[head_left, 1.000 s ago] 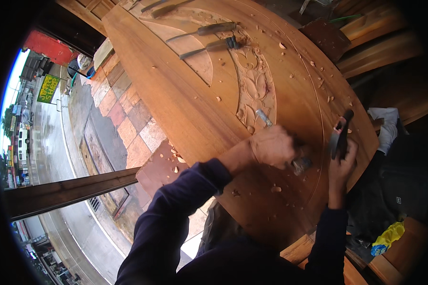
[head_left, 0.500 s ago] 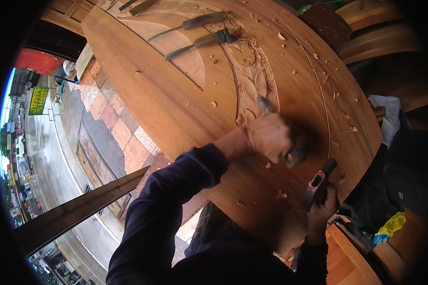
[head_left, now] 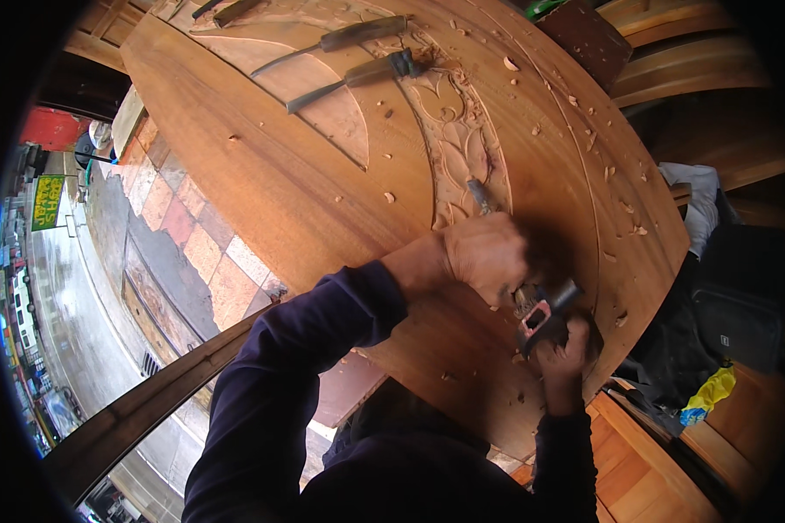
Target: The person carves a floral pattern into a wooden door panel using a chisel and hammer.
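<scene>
My left hand is closed round a carving chisel. The chisel's metal blade shows beyond the fist, angled toward the carved leaf band of a large wooden panel; the handle's worn butt sticks out on my side. My right hand grips a hammer, and its dark metal head is right at the chisel's butt. Whether the two touch, I cannot tell. Most of the hammer's handle is hidden by the hand and the head.
More chisels lie on the panel's far part, and wood shavings are scattered over it. To the right are a dark bag and a white cloth. Beyond the panel's left edge lie floor tiles and a street.
My right hand has swung the hammer left and slightly up, bringing its head to the chisel's butt. My left hand and the chisel keep nearly the same place on the panel; the view shifted slightly.
</scene>
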Motion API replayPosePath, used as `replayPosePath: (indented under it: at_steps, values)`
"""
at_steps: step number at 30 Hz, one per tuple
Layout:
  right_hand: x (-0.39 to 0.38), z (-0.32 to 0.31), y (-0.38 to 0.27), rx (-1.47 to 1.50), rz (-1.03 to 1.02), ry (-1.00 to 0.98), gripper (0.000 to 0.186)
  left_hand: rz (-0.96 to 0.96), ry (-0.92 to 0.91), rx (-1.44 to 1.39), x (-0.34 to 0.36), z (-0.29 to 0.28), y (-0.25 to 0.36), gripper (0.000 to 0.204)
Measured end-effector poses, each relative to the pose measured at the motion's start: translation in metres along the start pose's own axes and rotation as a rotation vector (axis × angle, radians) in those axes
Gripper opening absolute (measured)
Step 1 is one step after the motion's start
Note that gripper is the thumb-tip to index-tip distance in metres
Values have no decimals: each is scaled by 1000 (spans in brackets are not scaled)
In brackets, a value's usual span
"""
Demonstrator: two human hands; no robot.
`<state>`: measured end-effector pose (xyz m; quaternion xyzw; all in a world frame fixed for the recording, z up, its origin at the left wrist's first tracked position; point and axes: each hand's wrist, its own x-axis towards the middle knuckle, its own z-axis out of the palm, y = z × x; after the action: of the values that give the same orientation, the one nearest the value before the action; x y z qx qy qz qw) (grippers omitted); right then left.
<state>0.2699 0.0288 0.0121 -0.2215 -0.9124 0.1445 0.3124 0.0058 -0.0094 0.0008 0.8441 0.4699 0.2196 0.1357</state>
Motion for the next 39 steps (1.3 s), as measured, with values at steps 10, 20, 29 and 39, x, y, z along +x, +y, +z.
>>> replayPosePath:
  at_steps: [10, 20, 29, 39]
  values:
    - [-40, 12, 24, 91, 163, -123, 49, 32, 151, -61, -4, -1, -2, 51]
    - [31, 5, -14, 62, -114, 3, 23, 24, 267, -250, -8, -15, -5, 25]
    - [-2, -1, 2, 180, 182, -110, 33, -16, 347, -356, -6, -32, -5, 19]
    - [55, 3, -5, 124, -42, -128, 35, -5, 361, -440, -10, -35, -10, 25]
